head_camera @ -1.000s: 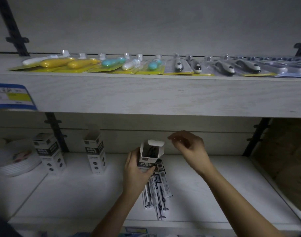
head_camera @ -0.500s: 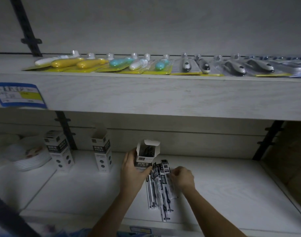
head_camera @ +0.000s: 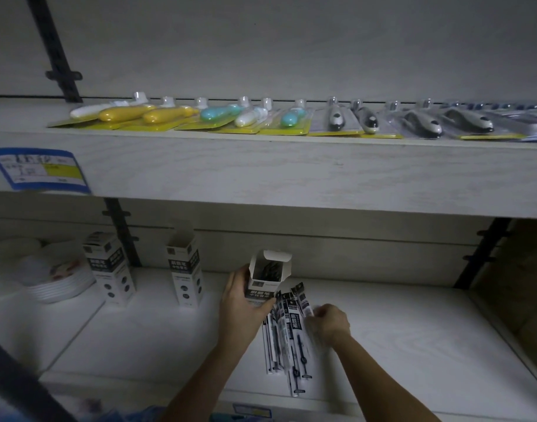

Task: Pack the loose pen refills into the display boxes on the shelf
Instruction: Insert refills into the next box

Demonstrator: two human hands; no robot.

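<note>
My left hand [head_camera: 241,301] grips an upright white display box [head_camera: 268,277] on the lower shelf [head_camera: 413,345]. Its top flap stands open and dark refills show inside. A fanned pile of packaged pen refills [head_camera: 287,336] lies flat just right of the box. My right hand [head_camera: 329,322] rests on the pile's right side, fingers pinched on one refill packet. Two more display boxes stand to the left: one shut [head_camera: 110,268] and one with its flap up [head_camera: 185,269].
A stack of white plates [head_camera: 47,275] sits at the far left of the lower shelf. The upper shelf [head_camera: 261,169] overhangs close above, lined with blister-packed items [head_camera: 291,120]. Black brackets [head_camera: 122,233] run up the back wall. A blue price tag [head_camera: 40,169] hangs at left.
My right hand came down from beside the box's open top to the refill pile and closed on a packet. The left hand kept hold of the box.
</note>
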